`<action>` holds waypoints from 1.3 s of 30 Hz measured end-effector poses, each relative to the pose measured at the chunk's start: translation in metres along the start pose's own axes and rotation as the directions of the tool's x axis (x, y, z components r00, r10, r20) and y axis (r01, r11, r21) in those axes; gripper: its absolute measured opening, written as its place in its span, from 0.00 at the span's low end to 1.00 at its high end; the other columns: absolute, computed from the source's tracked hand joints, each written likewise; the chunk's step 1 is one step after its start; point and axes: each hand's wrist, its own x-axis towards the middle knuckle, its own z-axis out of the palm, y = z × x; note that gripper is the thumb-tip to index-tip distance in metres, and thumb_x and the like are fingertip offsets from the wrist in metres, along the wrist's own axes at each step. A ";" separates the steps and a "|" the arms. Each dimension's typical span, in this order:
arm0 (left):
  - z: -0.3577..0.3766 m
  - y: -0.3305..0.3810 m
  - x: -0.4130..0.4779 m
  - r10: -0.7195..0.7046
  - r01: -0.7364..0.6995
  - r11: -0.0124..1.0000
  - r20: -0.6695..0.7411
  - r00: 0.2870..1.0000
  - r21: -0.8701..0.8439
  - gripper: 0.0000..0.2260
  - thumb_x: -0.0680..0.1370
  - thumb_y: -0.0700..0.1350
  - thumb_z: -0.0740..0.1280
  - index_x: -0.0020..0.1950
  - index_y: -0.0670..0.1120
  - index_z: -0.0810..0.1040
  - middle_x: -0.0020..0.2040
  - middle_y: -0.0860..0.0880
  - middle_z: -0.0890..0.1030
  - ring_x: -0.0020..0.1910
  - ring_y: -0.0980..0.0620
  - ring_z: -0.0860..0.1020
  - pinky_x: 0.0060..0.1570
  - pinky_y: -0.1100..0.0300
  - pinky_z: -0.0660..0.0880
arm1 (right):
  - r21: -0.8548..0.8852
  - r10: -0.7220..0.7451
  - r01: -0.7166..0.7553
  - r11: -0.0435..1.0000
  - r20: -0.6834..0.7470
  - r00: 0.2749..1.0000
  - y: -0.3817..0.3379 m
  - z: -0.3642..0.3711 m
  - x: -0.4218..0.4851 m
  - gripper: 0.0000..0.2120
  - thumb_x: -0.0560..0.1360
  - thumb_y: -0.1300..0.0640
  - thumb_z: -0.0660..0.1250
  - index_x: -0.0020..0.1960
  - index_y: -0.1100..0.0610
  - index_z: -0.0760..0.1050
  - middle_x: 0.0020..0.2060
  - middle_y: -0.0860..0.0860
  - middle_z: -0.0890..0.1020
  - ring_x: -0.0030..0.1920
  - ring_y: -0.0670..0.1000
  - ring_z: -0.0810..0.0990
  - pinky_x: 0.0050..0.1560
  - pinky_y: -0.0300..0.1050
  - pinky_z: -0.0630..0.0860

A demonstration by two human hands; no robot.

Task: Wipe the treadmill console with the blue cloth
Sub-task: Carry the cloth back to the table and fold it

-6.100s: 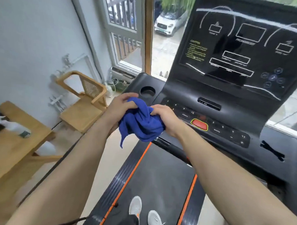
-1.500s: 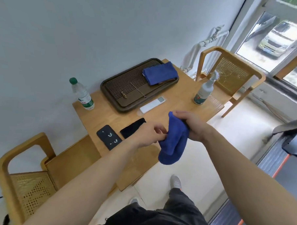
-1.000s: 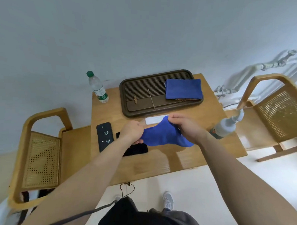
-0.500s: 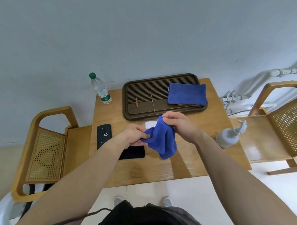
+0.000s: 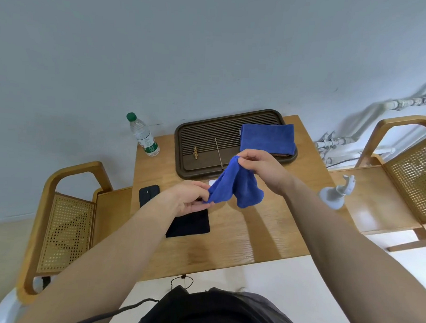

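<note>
The blue cloth (image 5: 235, 186) hangs in the air above the wooden table (image 5: 240, 238), held by both hands. My right hand (image 5: 263, 167) pinches its upper edge, raised above the tray's near rim. My left hand (image 5: 188, 197) pinches its lower left corner, lower and closer to me. The cloth droops in loose folds between them. The treadmill console is out of view.
A dark slatted tray (image 5: 207, 146) at the table's back holds a second folded blue cloth (image 5: 268, 139). A water bottle (image 5: 143, 135), a black phone (image 5: 148, 194), a black pouch (image 5: 189, 223) and a white spray bottle (image 5: 336, 194) stand around. Wooden cane chairs flank the table: left chair (image 5: 63, 218), right chair (image 5: 412, 167).
I turned from the treadmill to the table. Over the last half second my right hand lifted the cloth's top edge and the left pulled its corner down-left, spreading it.
</note>
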 end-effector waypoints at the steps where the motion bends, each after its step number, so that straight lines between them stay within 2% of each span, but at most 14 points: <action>1: 0.000 0.002 0.001 0.026 -0.026 1.000 -0.039 0.999 0.011 0.14 0.75 0.27 0.66 0.53 0.43 0.82 0.56 0.41 0.81 0.51 0.46 0.84 0.51 0.53 0.83 | -0.038 -0.004 0.002 0.999 -0.061 0.998 -0.001 0.001 0.004 0.09 0.82 0.60 0.62 0.54 0.60 0.81 0.48 0.53 0.83 0.50 0.47 0.79 0.53 0.42 0.74; 3: -0.002 0.010 0.005 0.162 -0.152 0.986 -0.171 0.972 0.070 0.11 0.75 0.29 0.67 0.51 0.43 0.81 0.54 0.42 0.81 0.46 0.47 0.86 0.46 0.54 0.84 | -0.113 -0.009 -0.014 0.994 -0.200 0.980 0.000 0.002 0.016 0.08 0.80 0.60 0.64 0.52 0.57 0.82 0.47 0.52 0.84 0.49 0.48 0.81 0.52 0.43 0.76; 5: -0.006 0.024 0.005 0.362 -0.323 0.930 -0.296 0.884 0.172 0.08 0.78 0.33 0.65 0.48 0.45 0.79 0.49 0.44 0.82 0.39 0.49 0.86 0.38 0.58 0.83 | -0.163 -0.029 -0.022 0.986 -0.306 0.952 0.000 0.001 0.026 0.08 0.80 0.59 0.65 0.52 0.57 0.83 0.45 0.52 0.84 0.46 0.51 0.81 0.49 0.45 0.77; 7: -0.009 0.036 0.000 0.530 -0.474 0.848 -0.330 0.781 0.237 0.07 0.79 0.35 0.64 0.46 0.46 0.78 0.46 0.45 0.83 0.35 0.51 0.85 0.34 0.61 0.80 | -0.160 -0.039 -0.022 0.987 -0.369 0.929 -0.004 -0.001 0.030 0.08 0.80 0.58 0.64 0.54 0.56 0.82 0.41 0.51 0.82 0.41 0.49 0.78 0.45 0.44 0.76; 11: -0.008 0.040 -0.011 0.640 -0.599 0.768 -0.283 0.714 0.225 0.08 0.77 0.33 0.66 0.44 0.45 0.79 0.43 0.44 0.83 0.37 0.50 0.84 0.41 0.58 0.83 | 0.132 0.054 -0.007 0.991 -0.354 0.934 -0.009 -0.005 0.013 0.10 0.82 0.58 0.62 0.56 0.61 0.79 0.32 0.50 0.76 0.31 0.46 0.73 0.33 0.40 0.73; 14: -0.004 0.016 -0.006 0.589 -0.539 0.804 -0.206 0.782 0.252 0.07 0.77 0.33 0.66 0.46 0.43 0.81 0.45 0.42 0.84 0.38 0.51 0.85 0.42 0.58 0.83 | 0.235 0.178 -0.112 0.966 -0.283 0.943 0.014 -0.001 -0.014 0.10 0.82 0.59 0.61 0.51 0.64 0.78 0.30 0.54 0.76 0.29 0.50 0.75 0.35 0.44 0.77; 18: 0.010 -0.042 0.024 0.328 -0.291 0.899 -0.065 0.942 0.327 0.07 0.77 0.33 0.66 0.45 0.42 0.82 0.50 0.40 0.83 0.40 0.47 0.86 0.44 0.56 0.84 | 0.332 0.420 -0.336 0.882 -0.227 0.879 0.081 0.020 -0.053 0.09 0.79 0.61 0.61 0.42 0.60 0.75 0.27 0.56 0.75 0.26 0.53 0.74 0.36 0.46 0.74; 21: 0.022 -0.087 0.048 0.207 -0.173 0.856 -0.015 0.978 0.488 0.07 0.75 0.33 0.67 0.44 0.41 0.84 0.45 0.45 0.83 0.39 0.49 0.86 0.42 0.58 0.83 | 0.243 0.582 -0.541 0.805 -0.151 0.799 0.133 0.034 -0.079 0.07 0.79 0.60 0.61 0.43 0.60 0.74 0.28 0.55 0.76 0.24 0.52 0.75 0.31 0.40 0.71; 26: 0.031 -0.122 0.070 -0.010 0.017 0.893 -0.017 1.000 0.449 0.06 0.77 0.35 0.67 0.50 0.40 0.83 0.41 0.47 0.82 0.39 0.43 0.86 0.43 0.56 0.84 | 0.101 0.691 -0.684 0.723 -0.078 0.719 0.168 0.036 -0.090 0.09 0.77 0.60 0.63 0.38 0.59 0.70 0.28 0.54 0.69 0.23 0.50 0.68 0.25 0.37 0.64; 29: 0.029 -0.113 0.088 0.029 -0.003 0.914 -0.059 0.998 0.407 0.06 0.78 0.39 0.66 0.51 0.42 0.83 0.44 0.45 0.82 0.32 0.48 0.84 0.38 0.57 0.83 | 0.108 0.663 -0.654 0.749 -0.105 0.741 0.169 0.028 -0.071 0.10 0.75 0.61 0.65 0.36 0.57 0.68 0.26 0.50 0.64 0.26 0.49 0.59 0.27 0.41 0.55; 32: 0.026 -0.091 0.114 0.150 -0.107 0.966 -0.175 0.973 0.234 0.07 0.79 0.39 0.64 0.47 0.44 0.82 0.44 0.45 0.83 0.32 0.50 0.81 0.34 0.59 0.79 | 0.158 0.591 -0.570 0.806 -0.173 0.788 0.161 0.021 -0.037 0.14 0.75 0.61 0.64 0.31 0.56 0.68 0.25 0.50 0.67 0.27 0.49 0.63 0.30 0.42 0.62; 34: 0.025 -0.079 0.133 0.176 -0.167 0.984 -0.258 0.950 0.057 0.07 0.79 0.40 0.64 0.48 0.47 0.82 0.48 0.46 0.84 0.37 0.50 0.84 0.40 0.59 0.81 | 0.182 0.550 -0.520 0.835 -0.225 0.804 0.158 0.022 -0.011 0.11 0.76 0.60 0.64 0.35 0.58 0.73 0.26 0.52 0.73 0.26 0.50 0.68 0.34 0.44 0.69; 36: 0.024 -0.076 0.148 0.247 -0.261 0.965 -0.341 0.907 0.005 0.09 0.79 0.41 0.65 0.56 0.51 0.80 0.53 0.51 0.83 0.47 0.52 0.84 0.52 0.56 0.81 | 0.205 0.555 -0.516 0.832 -0.273 0.786 0.162 0.027 0.012 0.06 0.77 0.61 0.62 0.46 0.60 0.78 0.31 0.53 0.79 0.28 0.50 0.73 0.36 0.45 0.74; 39: 0.029 -0.091 0.152 0.465 -0.396 0.884 -0.380 0.800 0.250 0.19 0.78 0.41 0.67 0.69 0.52 0.73 0.61 0.56 0.75 0.58 0.56 0.76 0.56 0.60 0.73 | 0.104 0.516 -0.521 0.847 -0.400 0.758 0.176 0.041 0.022 0.23 0.77 0.59 0.64 0.72 0.52 0.68 0.43 0.51 0.81 0.41 0.51 0.79 0.46 0.49 0.79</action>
